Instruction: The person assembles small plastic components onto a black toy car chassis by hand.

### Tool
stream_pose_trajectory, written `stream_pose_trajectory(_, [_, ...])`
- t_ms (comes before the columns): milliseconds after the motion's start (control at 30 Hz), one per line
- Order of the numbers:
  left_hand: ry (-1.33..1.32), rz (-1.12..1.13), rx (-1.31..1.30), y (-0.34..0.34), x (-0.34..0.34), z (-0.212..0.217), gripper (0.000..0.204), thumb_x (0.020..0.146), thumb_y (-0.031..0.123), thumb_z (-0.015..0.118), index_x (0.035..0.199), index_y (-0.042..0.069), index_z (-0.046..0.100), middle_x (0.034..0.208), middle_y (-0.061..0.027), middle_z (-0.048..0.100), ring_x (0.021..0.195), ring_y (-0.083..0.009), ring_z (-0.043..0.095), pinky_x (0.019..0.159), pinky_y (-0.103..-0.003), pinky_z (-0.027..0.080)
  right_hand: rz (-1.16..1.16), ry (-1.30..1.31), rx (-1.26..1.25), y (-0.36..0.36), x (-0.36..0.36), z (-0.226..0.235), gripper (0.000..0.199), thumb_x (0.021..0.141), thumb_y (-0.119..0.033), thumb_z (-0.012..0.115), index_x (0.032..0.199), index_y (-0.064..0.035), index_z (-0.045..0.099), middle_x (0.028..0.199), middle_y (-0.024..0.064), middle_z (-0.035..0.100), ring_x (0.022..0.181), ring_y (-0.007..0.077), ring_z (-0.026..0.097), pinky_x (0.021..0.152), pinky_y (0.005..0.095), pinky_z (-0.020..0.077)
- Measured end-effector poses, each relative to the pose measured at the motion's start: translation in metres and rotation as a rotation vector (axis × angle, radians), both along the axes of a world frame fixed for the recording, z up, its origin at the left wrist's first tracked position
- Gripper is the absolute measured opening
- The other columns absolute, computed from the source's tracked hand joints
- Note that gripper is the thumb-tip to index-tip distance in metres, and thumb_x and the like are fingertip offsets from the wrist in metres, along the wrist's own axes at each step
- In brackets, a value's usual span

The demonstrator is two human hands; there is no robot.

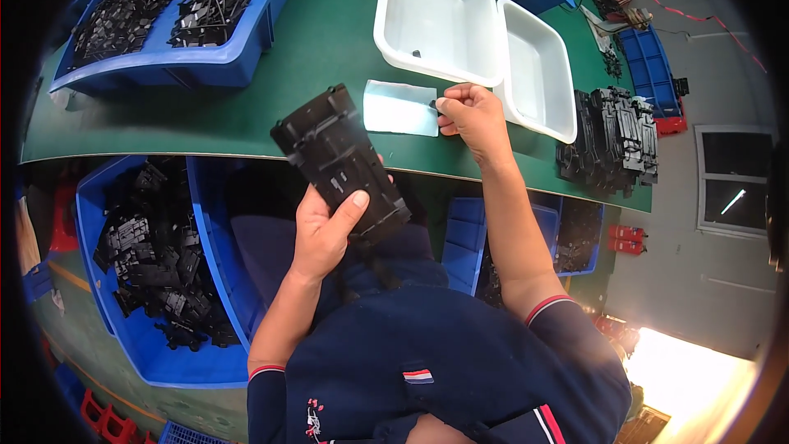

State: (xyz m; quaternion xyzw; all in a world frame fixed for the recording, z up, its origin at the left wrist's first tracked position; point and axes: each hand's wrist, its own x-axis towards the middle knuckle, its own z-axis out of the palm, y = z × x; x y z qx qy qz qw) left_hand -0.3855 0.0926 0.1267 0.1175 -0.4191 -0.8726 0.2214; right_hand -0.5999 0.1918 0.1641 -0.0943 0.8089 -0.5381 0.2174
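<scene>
On the floor at far left, a blue bin [144, 362] of loose black parts; another blue bin [205, 62] of black parts on the green bench [312, 41]. Left hand [325, 230] closed around a black moulded plate [341, 163], tilted, held over the bench edge. Right hand [468, 115] pinches a small dark piece [433, 104] at the edge of a pale backing sheet [400, 107]. Judgement: piece pick-off in hand; seating it on the plate would call for fine alignment. Right: two white trays [538, 119], stacked black plates [612, 144]. Small striped patch [417, 376] on the navy shirt.
</scene>
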Motion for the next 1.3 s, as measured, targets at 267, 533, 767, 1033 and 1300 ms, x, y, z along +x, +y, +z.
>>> stream_pose_trajectory(267, [-0.018, -0.09, 0.141, -0.004, -0.016, 0.004, 0.044, 0.088, 0.006, 0.057, 0.128, -0.002, 0.041, 0.124, -0.0149, 0.052, 0.105, -0.0256, 0.059, 0.091, -0.037, 0.048, 0.011, 0.19, -0.247, 0.018, 0.026, -0.002, 0.011, 0.079, -0.002, 0.064, 0.088, -0.0002, 0.057, 0.079, 0.0053, 0.062, 0.064, 0.0103, 0.06, 0.057, 0.0226, 0.049])
stream_pose_trajectory(533, [-0.105, -0.013, -0.044, 0.012, -0.008, 0.006, 0.035, 0.089, 0.005, 0.055, 0.123, -0.002, 0.047, 0.117, -0.0114, 0.058, 0.104, -0.0183, 0.058, 0.093, -0.032, 0.044, 0.453, 1.125, -0.399, 0.024, 0.061, 0.011, 0.026, 0.06, 0.012, 0.068, 0.079, -0.0029, 0.058, 0.08, 0.0101, 0.063, 0.071, 0.024, 0.062, 0.062, 0.0283, 0.0514])
stream_pose_trajectory(767, [-0.087, 0.04, -0.118, 0.023, -0.002, 0.008, 0.029, 0.091, 0.005, 0.054, 0.119, 0.0, 0.048, 0.107, -0.0048, 0.06, 0.097, -0.0101, 0.057, 0.085, -0.025, 0.047, 0.64, 1.203, -0.516, 0.013, 0.089, 0.018, 0.029, 0.058, 0.009, 0.071, 0.083, -0.0019, 0.06, 0.086, 0.0096, 0.062, 0.075, 0.026, 0.062, 0.064, 0.0311, 0.0532])
stream_pose_trajectory(1033, [-0.142, 0.159, -0.397, 0.027, 0.007, 0.007, 0.031, 0.091, 0.008, 0.057, 0.12, 0.001, 0.049, 0.1, -0.0048, 0.063, 0.09, -0.0094, 0.059, 0.078, -0.025, 0.048, 0.715, 1.152, -0.494, 0.006, 0.106, 0.021, 0.029, 0.067, 0.009, 0.072, 0.088, -0.0043, 0.057, 0.09, 0.0105, 0.063, 0.077, 0.0266, 0.064, 0.065, 0.0314, 0.0541])
stream_pose_trajectory(1300, [-0.197, 0.156, -0.469, 0.028, 0.016, 0.008, 0.028, 0.09, 0.008, 0.056, 0.116, 0.001, 0.049, 0.104, -0.0068, 0.059, 0.094, -0.0139, 0.057, 0.08, -0.026, 0.046, 0.717, 1.106, -0.529, -0.006, 0.116, 0.023, 0.03, 0.067, 0.009, 0.072, 0.09, -0.003, 0.058, 0.09, 0.0116, 0.063, 0.077, 0.0264, 0.064, 0.065, 0.0309, 0.0533])
